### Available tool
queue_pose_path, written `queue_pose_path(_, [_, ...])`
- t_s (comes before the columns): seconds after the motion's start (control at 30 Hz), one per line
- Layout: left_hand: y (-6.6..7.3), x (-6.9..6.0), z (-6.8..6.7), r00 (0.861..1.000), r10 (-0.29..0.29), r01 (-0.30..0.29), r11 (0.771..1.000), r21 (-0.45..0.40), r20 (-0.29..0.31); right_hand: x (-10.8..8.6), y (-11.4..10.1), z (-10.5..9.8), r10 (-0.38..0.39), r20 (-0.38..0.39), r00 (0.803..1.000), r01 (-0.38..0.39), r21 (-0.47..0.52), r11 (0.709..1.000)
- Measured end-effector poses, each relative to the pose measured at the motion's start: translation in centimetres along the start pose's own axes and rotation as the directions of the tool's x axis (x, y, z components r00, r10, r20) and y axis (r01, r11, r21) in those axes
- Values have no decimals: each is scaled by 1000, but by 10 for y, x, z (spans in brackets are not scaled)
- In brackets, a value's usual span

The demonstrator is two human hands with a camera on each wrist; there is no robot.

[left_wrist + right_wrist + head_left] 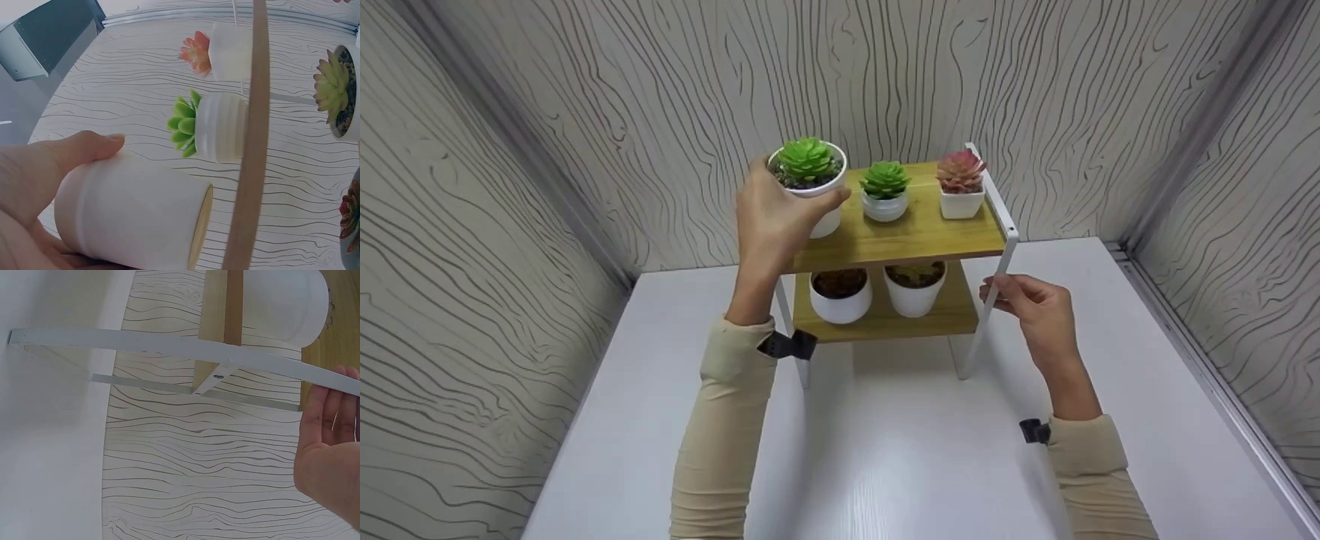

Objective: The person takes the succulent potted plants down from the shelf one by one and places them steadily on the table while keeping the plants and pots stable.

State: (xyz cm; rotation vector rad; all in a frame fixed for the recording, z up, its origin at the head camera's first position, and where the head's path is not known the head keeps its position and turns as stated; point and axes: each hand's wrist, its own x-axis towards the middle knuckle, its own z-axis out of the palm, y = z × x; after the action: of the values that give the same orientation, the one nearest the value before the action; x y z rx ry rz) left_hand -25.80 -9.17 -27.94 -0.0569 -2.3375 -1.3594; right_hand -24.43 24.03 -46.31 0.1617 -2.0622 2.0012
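My left hand (772, 221) grips a white pot with a green succulent (805, 159) by its sides, thumb on the near right side. In the left wrist view the white pot (140, 211) is tilted on its side in the picture, its base a little apart from the upper board (251, 146). My right hand (1044, 319) holds the white front leg (988, 311) of the two-tier plant stand, thumb in front and fingers behind. To the right of the held pot, a small green succulent (885, 181) and a pink succulent in a square pot (960, 184) stand on the upper board.
Two white pots (841, 300) (915, 292) with plants stand on the lower wooden board (900, 328). The stand is on a white table (877, 450). Wood-grain panels (675, 97) rise behind and at both sides.
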Motion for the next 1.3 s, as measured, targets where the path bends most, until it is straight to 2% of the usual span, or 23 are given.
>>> queue_pose_path(0.2, [7,-6,-7,999,39,-39,999,-9,1,0,0,1,-5,7,1000,4,0,1000])
queue_pose_path(0.57, [10,-13,-15,998,53,-51,998,-41,46,0,0,1,9,1,1000,-9,-7,1000])
queue_pose_path(0.9, [10,-26,-21,988,62,-50,995,-83,144,-1,-1,1,8,-16,1000,-8,-13,1000])
queue_pose_path(1.07, [8,-37,-24,983,85,-71,993,-97,160,-1,-1,3,3,-9,1000,-3,1,1000])
queue_pose_path(1.2, [7,-45,-25,976,106,-83,989,-123,191,-3,-1,3,8,-8,1000,-8,4,1000])
queue_pose_path(1.3, [5,-51,-26,968,98,-65,987,-146,232,-3,-1,3,13,-14,1000,-13,-2,1000])
